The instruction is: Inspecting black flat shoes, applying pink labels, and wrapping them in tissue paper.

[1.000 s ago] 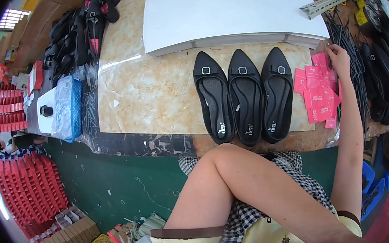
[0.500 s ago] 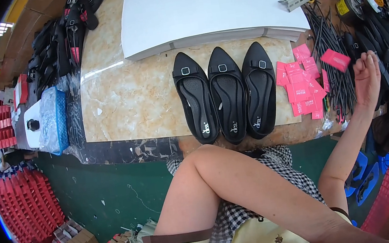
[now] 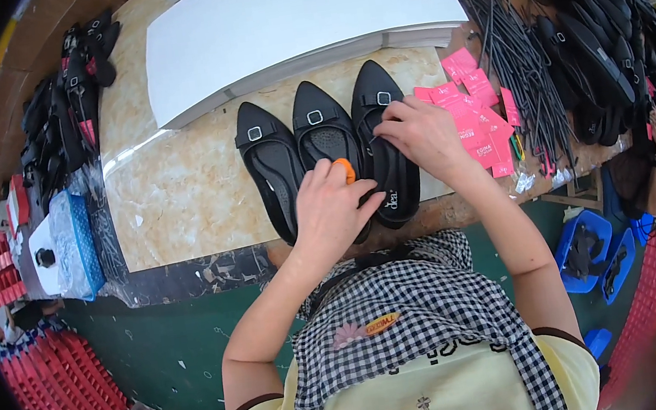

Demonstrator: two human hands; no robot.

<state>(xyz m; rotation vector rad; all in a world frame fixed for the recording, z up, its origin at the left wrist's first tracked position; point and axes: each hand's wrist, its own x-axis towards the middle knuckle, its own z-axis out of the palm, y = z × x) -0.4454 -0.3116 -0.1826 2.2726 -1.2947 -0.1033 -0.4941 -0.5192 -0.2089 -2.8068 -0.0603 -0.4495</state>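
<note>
Three black pointed flat shoes with bows and square buckles stand in a row, toes away from me: the left shoe (image 3: 267, 155), the middle shoe (image 3: 308, 105) and the right shoe (image 3: 374, 80). My left hand (image 3: 333, 211) lies over the middle shoe's heel half, fingers curled, thumb and forefinger at the right shoe's near side. An orange piece (image 3: 347, 171) shows at its fingers; its kind is unclear. My right hand (image 3: 422, 134) is closed in a pinch at the right shoe's opening, just below the bow. Whatever either hand grips is too small or hidden.
Pink packets (image 3: 487, 132) lie right of the shoes, beside a bundle of thin black sticks (image 3: 519, 58). A white sheet stack (image 3: 298, 28) fills the table's far side. More black shoes (image 3: 591, 50) are heaped at right. A blue basket (image 3: 85, 243) stands at left.
My right hand has come from the far right, where a pink packet was in the air beside it, to the right shoe. My left hand has come into view over the shoes.
</note>
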